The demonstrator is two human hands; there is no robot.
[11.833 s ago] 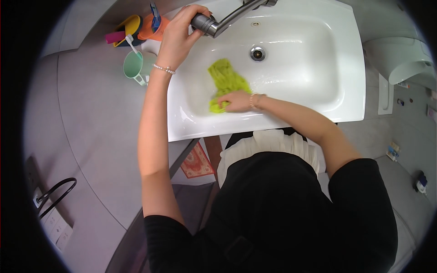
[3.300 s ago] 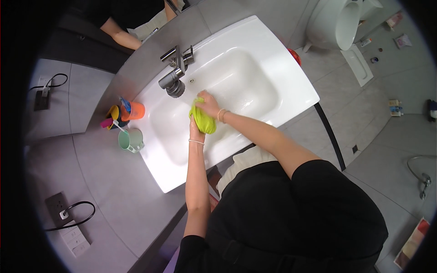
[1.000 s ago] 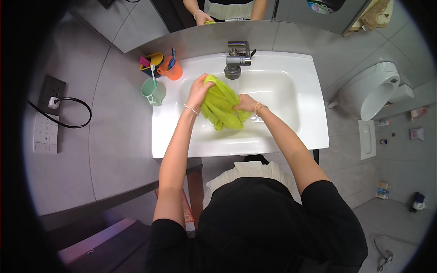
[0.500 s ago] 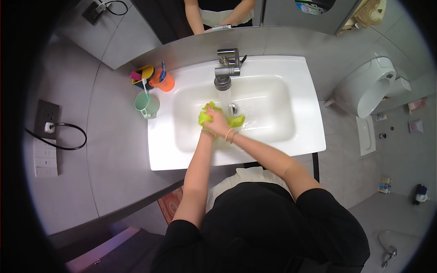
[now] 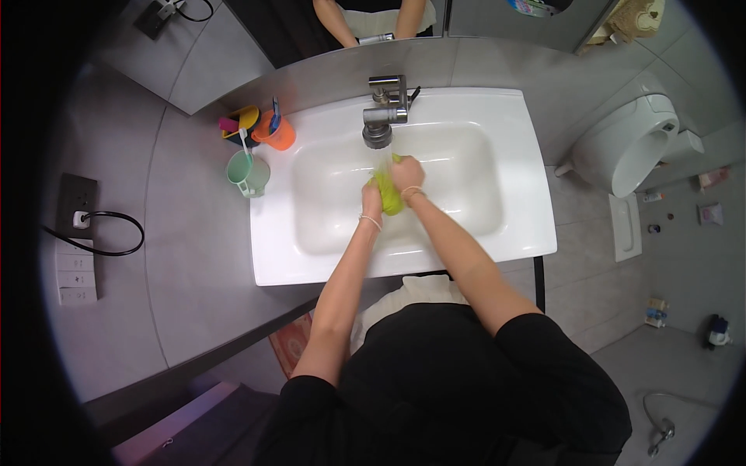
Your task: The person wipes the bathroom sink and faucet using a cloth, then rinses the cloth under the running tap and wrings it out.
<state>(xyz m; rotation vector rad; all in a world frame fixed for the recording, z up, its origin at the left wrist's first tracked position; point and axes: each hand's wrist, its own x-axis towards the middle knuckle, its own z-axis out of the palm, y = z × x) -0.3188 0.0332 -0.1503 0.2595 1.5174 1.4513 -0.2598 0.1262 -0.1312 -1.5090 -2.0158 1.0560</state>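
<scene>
A wet lime-green cloth (image 5: 391, 200) hangs bunched between my two hands, under the faucet (image 5: 379, 128). Water runs from the spout onto it. My left hand (image 5: 372, 200) is closed around the cloth's left side. Closed on its upper right part is my right hand (image 5: 406, 172), a little farther from me. Both hands are inside the white sink basin (image 5: 466, 194). The drain is hidden behind the hands and cloth.
Left of the basin stand a green cup (image 5: 249, 174) with a toothbrush, an orange cup (image 5: 277, 132) and a dark and yellow holder (image 5: 247, 119). A grey counter (image 5: 202, 295) extends left. A toilet (image 5: 633, 147) is at the right.
My hands have drawn apart and moved right, under the water stream. The cloth, earlier bunched in my overlapping hands at the left, is now held between them.
</scene>
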